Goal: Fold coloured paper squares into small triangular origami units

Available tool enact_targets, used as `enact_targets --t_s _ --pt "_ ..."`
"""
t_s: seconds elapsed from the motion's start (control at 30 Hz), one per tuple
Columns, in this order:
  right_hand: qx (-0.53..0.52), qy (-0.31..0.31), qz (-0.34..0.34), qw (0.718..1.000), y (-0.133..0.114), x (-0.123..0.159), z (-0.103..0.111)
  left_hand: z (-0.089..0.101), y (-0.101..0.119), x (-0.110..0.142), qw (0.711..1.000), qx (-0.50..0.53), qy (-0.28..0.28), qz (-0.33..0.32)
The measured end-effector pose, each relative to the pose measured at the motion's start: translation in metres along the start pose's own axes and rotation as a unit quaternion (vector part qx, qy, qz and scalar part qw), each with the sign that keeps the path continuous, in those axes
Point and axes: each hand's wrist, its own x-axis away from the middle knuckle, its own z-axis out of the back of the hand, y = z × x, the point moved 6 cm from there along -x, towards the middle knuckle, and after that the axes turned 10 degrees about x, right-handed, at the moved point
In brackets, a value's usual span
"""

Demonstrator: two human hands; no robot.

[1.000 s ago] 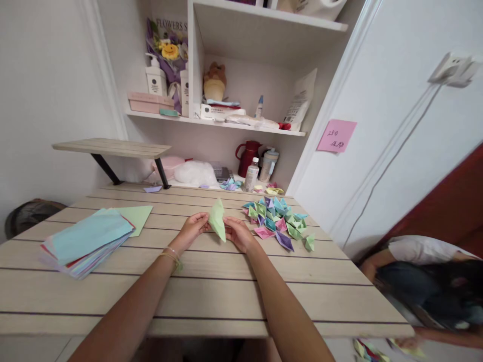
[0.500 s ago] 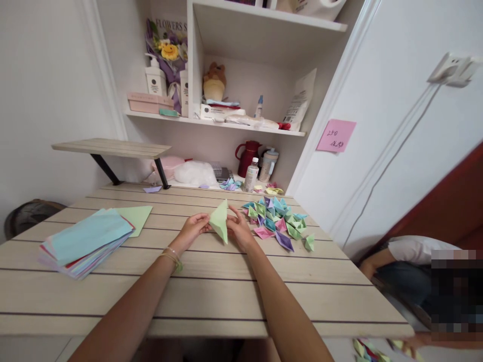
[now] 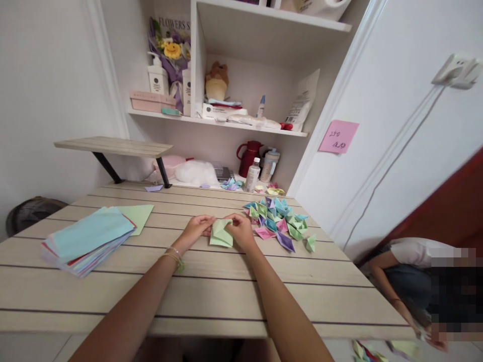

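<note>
A light green folded paper (image 3: 221,233) lies low over the wooden table (image 3: 211,286) in the middle. My left hand (image 3: 197,228) pinches its left edge, fingers curled. My right hand (image 3: 241,230) grips its right side, fingers closed over the top fold. Just right of my right hand lies a heap of several small folded paper pieces (image 3: 279,219) in green, blue, pink and purple.
A stack of coloured paper sheets (image 3: 87,239) lies at the table's left. A low riser shelf (image 3: 113,147) stands at the back left. Bottles and a red jug (image 3: 248,157) stand at the back. Another person (image 3: 422,281) crouches on the floor at right.
The green paper stood up on edge between my hands; now it is pressed down flat toward the table, with both hands lowered onto it. The person at right has reached lower.
</note>
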Motion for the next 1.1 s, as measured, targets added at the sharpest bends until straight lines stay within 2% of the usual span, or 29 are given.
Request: enact_targets --t_s 0.1,0.17,0.3,0.37,0.47,0.53,0.6,0.77,0.83,1.0,1.1 --pt "-0.001 -0.007 0.041 0.999 -0.006 0.000 0.001 -0.001 0.002 0.002 1.000 0.004 -0.002 0.004" --pt "-0.021 -0.038 0.047 0.998 -0.006 0.000 -0.001 -0.002 0.003 0.003 1.000 0.010 -0.003 0.003" --pt "-0.041 -0.144 0.010 0.989 -0.001 0.004 -0.009 0.003 0.006 0.003 1.000 0.018 0.014 -0.018" --pt "-0.023 -0.166 -0.008 0.986 0.002 0.006 -0.010 0.005 0.008 0.001 0.999 0.015 0.026 -0.034" --pt "0.010 -0.119 -0.023 0.993 0.004 0.003 -0.003 0.005 0.009 0.001 0.999 0.021 0.020 -0.040" --pt "0.018 -0.067 -0.029 0.997 0.005 0.001 0.005 0.001 0.009 0.001 0.999 0.034 -0.001 -0.032" --pt "0.009 -0.044 -0.034 0.998 0.006 0.000 0.008 -0.002 0.009 0.002 0.998 0.044 -0.021 -0.027" --pt "-0.076 -0.098 -0.047 0.991 0.005 0.001 0.002 0.000 0.013 0.004 0.998 0.048 0.007 -0.050" --pt "-0.079 -0.108 -0.044 0.990 0.003 0.001 0.001 0.000 0.014 0.005 0.997 0.054 0.006 -0.049" --pt "-0.038 -0.045 -0.046 0.997 0.009 -0.004 0.010 -0.007 0.011 0.005 0.997 0.046 -0.044 -0.044" --pt "-0.032 -0.025 -0.058 0.997 0.015 -0.005 0.012 -0.006 0.006 0.003 0.998 0.025 -0.036 -0.042"
